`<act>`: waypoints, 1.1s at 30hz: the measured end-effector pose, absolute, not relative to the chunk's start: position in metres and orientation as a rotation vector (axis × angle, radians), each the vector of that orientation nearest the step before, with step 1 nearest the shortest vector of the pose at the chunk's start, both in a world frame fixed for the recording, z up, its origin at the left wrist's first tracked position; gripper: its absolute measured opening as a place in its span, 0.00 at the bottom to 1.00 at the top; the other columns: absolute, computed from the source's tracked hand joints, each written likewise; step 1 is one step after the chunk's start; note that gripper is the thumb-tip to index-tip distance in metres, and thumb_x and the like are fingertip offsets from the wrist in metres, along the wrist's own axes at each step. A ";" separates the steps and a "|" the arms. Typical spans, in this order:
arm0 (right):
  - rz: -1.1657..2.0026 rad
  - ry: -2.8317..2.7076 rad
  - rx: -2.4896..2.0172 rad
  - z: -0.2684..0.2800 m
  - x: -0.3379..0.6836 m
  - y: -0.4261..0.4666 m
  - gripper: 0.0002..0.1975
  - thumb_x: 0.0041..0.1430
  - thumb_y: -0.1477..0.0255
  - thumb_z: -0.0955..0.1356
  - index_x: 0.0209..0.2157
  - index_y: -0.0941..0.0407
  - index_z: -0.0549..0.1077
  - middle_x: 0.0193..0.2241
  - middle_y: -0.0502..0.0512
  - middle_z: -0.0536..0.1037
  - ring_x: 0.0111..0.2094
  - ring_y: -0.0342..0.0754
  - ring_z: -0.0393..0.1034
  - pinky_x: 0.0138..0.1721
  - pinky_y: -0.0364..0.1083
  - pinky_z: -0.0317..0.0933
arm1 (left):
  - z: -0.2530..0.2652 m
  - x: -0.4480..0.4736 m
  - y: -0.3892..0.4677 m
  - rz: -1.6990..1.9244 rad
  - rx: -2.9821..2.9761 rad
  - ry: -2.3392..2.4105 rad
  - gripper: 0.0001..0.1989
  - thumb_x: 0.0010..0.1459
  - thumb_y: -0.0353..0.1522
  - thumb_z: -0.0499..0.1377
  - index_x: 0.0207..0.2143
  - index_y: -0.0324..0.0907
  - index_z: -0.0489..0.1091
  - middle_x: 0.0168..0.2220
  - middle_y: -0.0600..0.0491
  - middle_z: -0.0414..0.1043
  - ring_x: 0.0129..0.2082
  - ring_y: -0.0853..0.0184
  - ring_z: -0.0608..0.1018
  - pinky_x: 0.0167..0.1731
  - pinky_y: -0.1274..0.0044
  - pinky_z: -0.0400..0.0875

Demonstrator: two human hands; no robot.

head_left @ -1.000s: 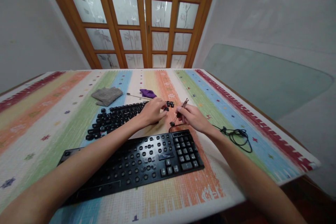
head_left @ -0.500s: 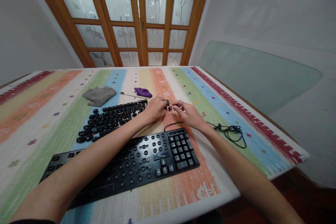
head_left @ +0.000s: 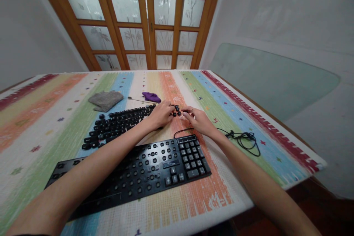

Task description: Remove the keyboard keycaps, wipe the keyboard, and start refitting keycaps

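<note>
keycaps (head_left: 177, 108) between both hands (head_left: 162, 114) (head_left: 200, 121), grey keys (head_left: 192, 164) in keyboard (head_left: 171, 163)

Keycaps (head_left: 112, 124) behind the keyboard (head_left: 151, 164).

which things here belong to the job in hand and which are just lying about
Seem part of the job:
keyboard, many keys missing
loose keycaps, some near the left hand and right hand
black cable, apparently the keyboard's

Apparently lying about:
grey cloth
purple cloth
thin stick
</note>
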State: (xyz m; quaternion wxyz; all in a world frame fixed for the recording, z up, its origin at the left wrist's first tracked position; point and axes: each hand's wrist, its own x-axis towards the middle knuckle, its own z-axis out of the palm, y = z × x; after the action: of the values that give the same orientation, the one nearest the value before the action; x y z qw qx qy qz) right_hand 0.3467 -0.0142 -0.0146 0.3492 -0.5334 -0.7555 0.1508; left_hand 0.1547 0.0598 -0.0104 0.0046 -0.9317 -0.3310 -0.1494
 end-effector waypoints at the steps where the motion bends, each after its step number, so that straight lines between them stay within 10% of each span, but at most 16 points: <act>1: 0.391 -1.958 -1.383 -0.015 0.347 -0.014 0.14 0.67 0.67 0.62 0.46 0.57 0.75 0.41 0.58 0.80 0.36 0.49 0.72 0.43 0.48 0.62 | -0.011 0.154 0.060 -0.467 -2.923 -1.038 0.07 0.57 0.27 0.57 0.36 0.37 0.74 0.37 0.44 0.70 0.42 0.57 0.71 0.40 0.69 0.68; 33: 0.327 -2.002 -1.174 -0.012 0.351 -0.018 0.12 0.68 0.68 0.63 0.46 0.56 0.74 0.40 0.58 0.79 0.35 0.47 0.74 0.38 0.46 0.65 | -0.014 0.161 0.072 -0.782 -3.168 -0.795 0.06 0.56 0.27 0.61 0.38 0.41 0.70 0.37 0.51 0.67 0.40 0.62 0.70 0.40 0.72 0.66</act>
State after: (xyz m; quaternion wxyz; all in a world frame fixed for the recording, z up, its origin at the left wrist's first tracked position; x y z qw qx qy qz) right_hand 0.3507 -0.0177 -0.0117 0.3885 -0.4616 -0.7871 0.1286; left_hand 0.1609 0.0724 -0.0138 -0.1081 -0.9378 -0.2352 -0.2315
